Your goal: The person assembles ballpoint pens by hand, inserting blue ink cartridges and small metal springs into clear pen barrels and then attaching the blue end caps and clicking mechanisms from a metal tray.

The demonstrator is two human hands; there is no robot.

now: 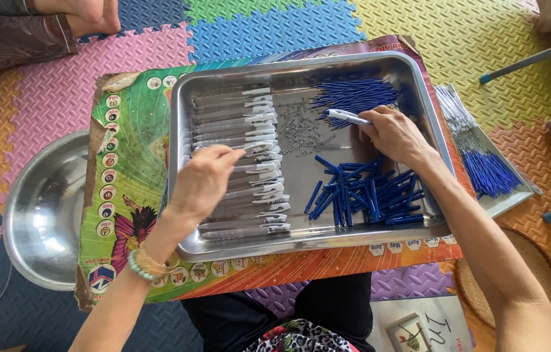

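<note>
A: What is your left hand (205, 179) doing?

B: It's closed in a pinch over the row of grey pen barrels with white clips (243, 163) on the left side of the steel tray (301, 242); whether it grips one, I cannot tell.

A: And your right hand (393, 133)?

B: It's curled around a white-and-blue pen piece (347, 117), far right in the tray. Small metal springs (298, 127) lie mid-tray, blue tubes (367, 192) are heaped near-right, and thin blue refills (353, 91) lie far.
</note>
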